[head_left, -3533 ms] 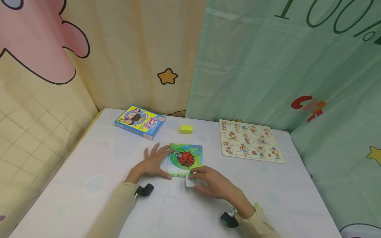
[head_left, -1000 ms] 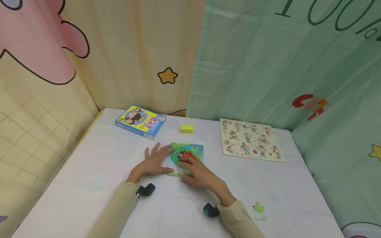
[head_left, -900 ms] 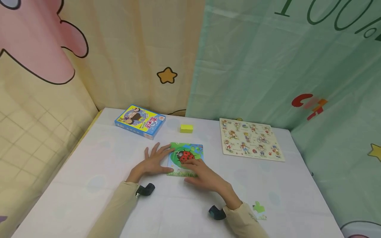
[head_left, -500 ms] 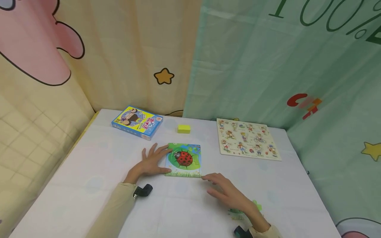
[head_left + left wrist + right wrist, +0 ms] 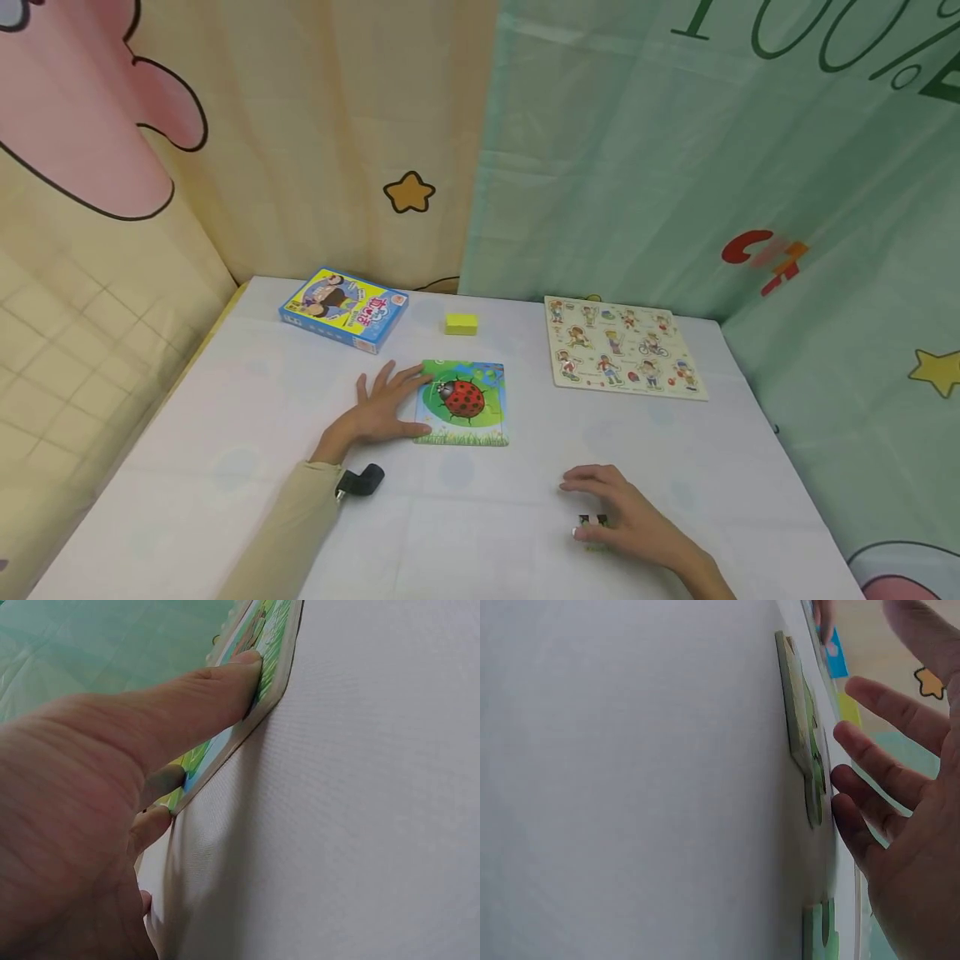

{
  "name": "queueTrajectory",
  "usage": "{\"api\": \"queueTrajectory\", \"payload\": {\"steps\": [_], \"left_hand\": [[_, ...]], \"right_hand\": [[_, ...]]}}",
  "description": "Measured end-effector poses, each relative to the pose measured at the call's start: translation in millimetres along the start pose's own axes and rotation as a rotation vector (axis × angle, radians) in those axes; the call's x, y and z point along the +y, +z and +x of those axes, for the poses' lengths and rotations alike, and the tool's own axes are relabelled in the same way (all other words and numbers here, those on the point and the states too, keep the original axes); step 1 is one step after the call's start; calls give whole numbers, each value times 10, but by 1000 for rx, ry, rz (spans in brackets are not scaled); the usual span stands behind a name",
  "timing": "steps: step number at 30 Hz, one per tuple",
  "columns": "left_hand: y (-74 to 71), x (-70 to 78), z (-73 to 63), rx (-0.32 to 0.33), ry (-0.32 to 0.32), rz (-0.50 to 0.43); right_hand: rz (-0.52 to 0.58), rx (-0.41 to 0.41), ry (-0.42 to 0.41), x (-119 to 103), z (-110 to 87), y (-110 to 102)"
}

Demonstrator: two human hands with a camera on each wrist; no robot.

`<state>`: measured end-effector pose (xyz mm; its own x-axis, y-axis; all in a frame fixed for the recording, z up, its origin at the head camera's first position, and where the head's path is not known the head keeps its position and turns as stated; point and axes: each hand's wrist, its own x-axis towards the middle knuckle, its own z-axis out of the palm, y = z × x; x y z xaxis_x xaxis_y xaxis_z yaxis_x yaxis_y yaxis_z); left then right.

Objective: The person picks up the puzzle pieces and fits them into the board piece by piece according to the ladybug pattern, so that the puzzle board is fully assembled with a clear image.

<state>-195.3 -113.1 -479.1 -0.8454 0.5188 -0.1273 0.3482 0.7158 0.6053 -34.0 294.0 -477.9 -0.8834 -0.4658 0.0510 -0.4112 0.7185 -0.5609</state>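
Observation:
A square ladybug jigsaw puzzle (image 5: 462, 400) lies flat in the middle of the white table. My left hand (image 5: 378, 414) is spread at its left side; in the left wrist view the thumb (image 5: 225, 686) rests on the grassy border and other fingertips meet the edge. To the right and nearer me, my right hand (image 5: 637, 518) hovers with fingers bent loosely and thumb apart, holding nothing. Beneath it are loose puzzle pieces, mostly hidden in the head view. The right wrist view shows one puzzle piece (image 5: 796, 705) close to the fingertips and a green piece (image 5: 811, 934) lower down.
A blue and yellow box (image 5: 345, 308) lies at the back left, beside a small yellow block (image 5: 461, 324). At the back right is a wooden board (image 5: 626, 346) with pictures of children. Curtains (image 5: 600, 167) hang behind the table.
Earlier my right hand held a puzzle piece at the puzzle's lower right, then touched the puzzle. It has since moved right and nearer me, over the loose pieces. My left hand stays put.

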Motion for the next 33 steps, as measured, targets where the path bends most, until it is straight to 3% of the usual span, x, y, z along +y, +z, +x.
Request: {"api": "queueTrajectory", "payload": {"steps": [16,25,33], "left_hand": [[8,-26,5,-20,-7,13],[14,-14,7,-22,-7,7],[3,-8,-7,-9,-4,2]], "right_hand": [[-20,-32,-136,159,-84,-66],[18,-50,-95,123,-124,-64],[-7,11,-178,101,-160,-62]]}}
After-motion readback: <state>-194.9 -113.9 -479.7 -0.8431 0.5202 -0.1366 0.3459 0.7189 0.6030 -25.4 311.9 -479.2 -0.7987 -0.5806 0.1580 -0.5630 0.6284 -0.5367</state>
